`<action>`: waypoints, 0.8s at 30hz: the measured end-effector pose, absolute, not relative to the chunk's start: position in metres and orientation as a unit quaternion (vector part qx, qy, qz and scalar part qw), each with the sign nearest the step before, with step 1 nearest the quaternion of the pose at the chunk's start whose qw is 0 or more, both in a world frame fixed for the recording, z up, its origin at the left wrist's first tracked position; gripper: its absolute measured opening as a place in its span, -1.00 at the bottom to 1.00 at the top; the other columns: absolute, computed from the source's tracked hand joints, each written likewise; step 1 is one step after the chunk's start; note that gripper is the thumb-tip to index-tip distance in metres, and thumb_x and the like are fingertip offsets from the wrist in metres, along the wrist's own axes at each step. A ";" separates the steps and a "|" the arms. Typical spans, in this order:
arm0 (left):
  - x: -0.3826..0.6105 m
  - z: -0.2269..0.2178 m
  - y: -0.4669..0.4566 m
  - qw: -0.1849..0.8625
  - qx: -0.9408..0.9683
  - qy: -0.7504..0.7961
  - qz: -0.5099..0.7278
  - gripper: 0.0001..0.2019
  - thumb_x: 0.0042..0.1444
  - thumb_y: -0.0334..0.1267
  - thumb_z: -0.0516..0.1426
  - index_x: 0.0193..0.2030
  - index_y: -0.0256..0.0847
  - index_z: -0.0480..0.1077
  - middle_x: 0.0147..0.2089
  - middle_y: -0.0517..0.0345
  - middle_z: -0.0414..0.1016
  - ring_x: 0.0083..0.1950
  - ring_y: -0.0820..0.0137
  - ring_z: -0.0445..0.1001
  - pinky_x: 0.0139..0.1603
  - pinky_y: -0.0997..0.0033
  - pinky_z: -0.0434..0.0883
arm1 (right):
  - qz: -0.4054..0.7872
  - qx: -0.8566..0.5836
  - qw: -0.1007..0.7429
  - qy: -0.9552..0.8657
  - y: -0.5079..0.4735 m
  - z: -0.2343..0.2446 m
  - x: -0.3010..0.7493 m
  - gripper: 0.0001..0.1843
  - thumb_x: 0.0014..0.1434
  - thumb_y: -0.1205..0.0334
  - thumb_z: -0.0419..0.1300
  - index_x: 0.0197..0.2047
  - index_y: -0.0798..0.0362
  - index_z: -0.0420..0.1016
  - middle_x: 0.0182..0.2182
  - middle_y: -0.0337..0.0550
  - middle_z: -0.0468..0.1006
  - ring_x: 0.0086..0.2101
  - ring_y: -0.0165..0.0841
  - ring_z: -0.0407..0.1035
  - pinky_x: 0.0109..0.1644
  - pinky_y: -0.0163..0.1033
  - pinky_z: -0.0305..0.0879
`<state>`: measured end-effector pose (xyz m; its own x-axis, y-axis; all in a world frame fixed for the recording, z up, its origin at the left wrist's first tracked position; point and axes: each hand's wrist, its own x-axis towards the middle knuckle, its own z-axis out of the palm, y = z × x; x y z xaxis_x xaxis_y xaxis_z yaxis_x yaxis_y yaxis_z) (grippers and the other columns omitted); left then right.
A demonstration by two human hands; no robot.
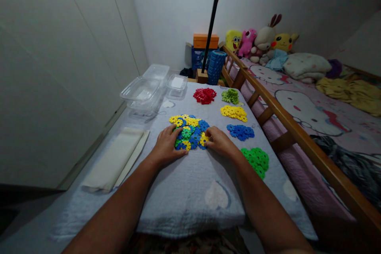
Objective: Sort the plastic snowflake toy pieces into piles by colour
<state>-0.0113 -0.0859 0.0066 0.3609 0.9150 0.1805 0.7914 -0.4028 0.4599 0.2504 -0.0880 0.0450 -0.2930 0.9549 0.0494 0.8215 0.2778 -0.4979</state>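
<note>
A mixed pile of yellow, blue and green snowflake discs (194, 130) lies in the middle of the cloth-covered table. My left hand (168, 145) rests against the pile's left side, its fingers and thumb apart. At the right side, my right hand (220, 141) has its fingers closed at a yellow snowflake disc (204, 139); the fingertips are partly hidden. Sorted by colour, other discs lie beyond and to the right: a red heap (204, 95), a light green heap (230, 96), a yellow group (233, 113), a blue group (240, 131) and a green group (257, 160), partly behind my right forearm.
Clear plastic containers (139, 89) stand at the table's far left, with a smaller lidded box (177, 82) beside them. A folded beige cloth (114, 158) lies at left. Along the right runs a wooden bed rail (269, 101). A black pole (212, 20) rises behind the table.
</note>
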 end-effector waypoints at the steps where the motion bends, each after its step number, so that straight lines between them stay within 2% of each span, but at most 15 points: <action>1: -0.011 0.006 -0.085 0.150 0.810 0.526 0.213 -0.11 -0.12 0.06 0.40 0.36 -0.16 0.28 0.43 -0.23 0.18 0.43 -0.13 0.20 0.43 -0.15 0.19 | 0.207 -0.572 0.172 -0.775 -0.087 0.047 0.251 -0.81 0.04 0.40 0.31 -0.26 0.06 0.43 -0.31 -0.25 0.45 -0.31 -0.39 0.28 -0.24 -0.31 0.11; 6: -0.012 0.005 -0.083 0.154 0.806 0.519 0.239 -0.22 -0.05 0.02 0.37 0.32 -0.08 0.31 0.40 -0.12 0.25 0.41 -0.06 0.25 0.41 -0.12 0.24 | 0.288 -0.554 0.187 -0.759 -0.082 0.056 0.256 -0.93 0.07 0.37 0.20 -0.37 0.04 0.38 -0.46 -0.33 0.42 -0.41 -0.42 0.25 -0.34 -0.33 0.05; 13: -0.015 0.005 -0.079 0.167 0.798 0.518 0.259 -0.30 0.02 0.03 0.34 0.27 -0.16 0.34 0.35 -0.16 0.31 0.38 -0.05 0.30 0.41 -0.13 0.26 | 0.397 -0.559 0.268 -0.677 -0.050 0.064 0.289 -0.90 -0.01 0.31 0.22 -0.34 0.05 0.44 -0.50 -0.33 0.45 -0.47 -0.42 0.33 -0.38 -0.34 0.20; 20: -0.015 0.006 -0.077 0.168 0.787 0.517 0.293 -0.43 0.06 -0.07 0.31 0.20 -0.20 0.40 0.29 -0.15 0.37 0.33 -0.01 0.38 0.38 -0.07 0.33 | 0.260 -0.705 0.406 -0.520 0.006 0.060 0.352 -0.86 -0.13 0.41 0.24 -0.41 0.07 0.41 -0.59 -0.35 0.41 -0.56 -0.46 0.31 -0.47 -0.39 0.21; 24: -0.014 0.005 -0.076 0.169 0.779 0.514 0.316 -0.50 0.10 -0.11 0.28 0.17 -0.20 0.42 0.26 -0.13 0.39 0.31 0.04 0.40 0.38 -0.03 0.35 | 0.192 -0.758 0.435 -0.446 0.029 0.053 0.377 -0.87 -0.12 0.42 0.24 -0.44 0.07 0.41 -0.63 -0.36 0.37 -0.58 -0.45 0.30 -0.51 -0.40 0.19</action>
